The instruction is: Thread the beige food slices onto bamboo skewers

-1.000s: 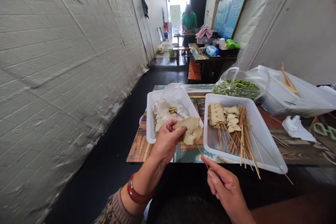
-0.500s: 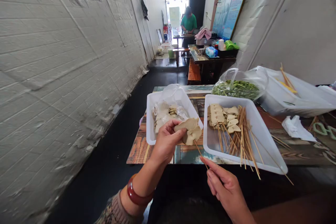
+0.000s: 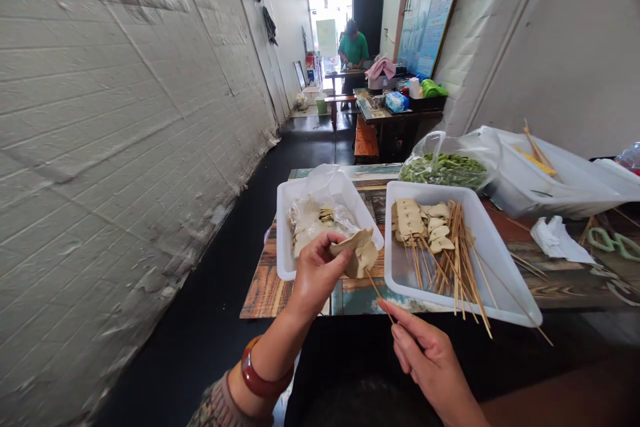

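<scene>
My left hand [image 3: 320, 273] pinches thin, flat beige slices [image 3: 364, 256], which look like tofu or a similar food, between thumb and fingers. A bamboo skewer [image 3: 375, 287] runs into the lower edge of these slices. Its other end is gripped by my right hand [image 3: 420, 347], closed with thumb against fingertips. Behind my left hand stands a white tray [image 3: 287, 260] with more slices in a clear plastic bag [image 3: 320, 197]. To the right, another white tray [image 3: 510, 280] holds skewered slices [image 3: 411, 217] and a bundle of bare skewers [image 3: 463, 260].
A clear bag of green vegetables [image 3: 450, 170] and a larger white tub [image 3: 565, 180] are at the table's back right. Crumpled tissue [image 3: 557, 240] and green-handled scissors [image 3: 613, 243] lie at right. A person in green [image 3: 353, 48] stands far back. A white wall [image 3: 125, 147] runs along the left.
The slices in my left hand have tilted and folded somewhat around the skewer. Both hands keep their grips, and the whole view has shifted slightly.
</scene>
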The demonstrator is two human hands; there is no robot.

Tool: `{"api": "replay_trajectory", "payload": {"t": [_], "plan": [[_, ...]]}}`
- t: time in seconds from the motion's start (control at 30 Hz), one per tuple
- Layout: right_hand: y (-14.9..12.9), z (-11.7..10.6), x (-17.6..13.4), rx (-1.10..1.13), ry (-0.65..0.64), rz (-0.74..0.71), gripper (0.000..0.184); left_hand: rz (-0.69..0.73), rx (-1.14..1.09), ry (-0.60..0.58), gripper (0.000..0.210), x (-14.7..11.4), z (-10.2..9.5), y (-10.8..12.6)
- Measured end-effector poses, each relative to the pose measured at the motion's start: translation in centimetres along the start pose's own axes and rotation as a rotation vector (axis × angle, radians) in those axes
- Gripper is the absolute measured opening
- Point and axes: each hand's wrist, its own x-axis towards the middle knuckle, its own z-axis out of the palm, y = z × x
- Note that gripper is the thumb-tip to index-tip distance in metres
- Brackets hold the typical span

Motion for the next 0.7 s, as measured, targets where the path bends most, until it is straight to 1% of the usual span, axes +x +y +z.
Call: {"api": "replay_trajectory", "payload": {"t": [0.13,0.33,0.53,0.7], "plan": [[-0.17,0.05,-0.04,-0.001,-0.002,-0.003,0.047,0.004,0.026,-0.014,0.027,0.03,0.02,-0.04],[-0.50,0.23,0.03,0.009,0.016,0.004,0.047,-0.019,0.004,-0.032,0.027,-0.13,0.32,0.17],[-0.39,0.16,0.16,0.017,0.019,-0.015,0.045,-0.063,-0.107,-0.059,0.029,0.01,0.53,0.03],[-0.16,-0.09,0.31,0.027,0.025,-0.037,0.043,-0.143,-0.207,-0.078,0.033,0.15,0.73,0.27]]}}
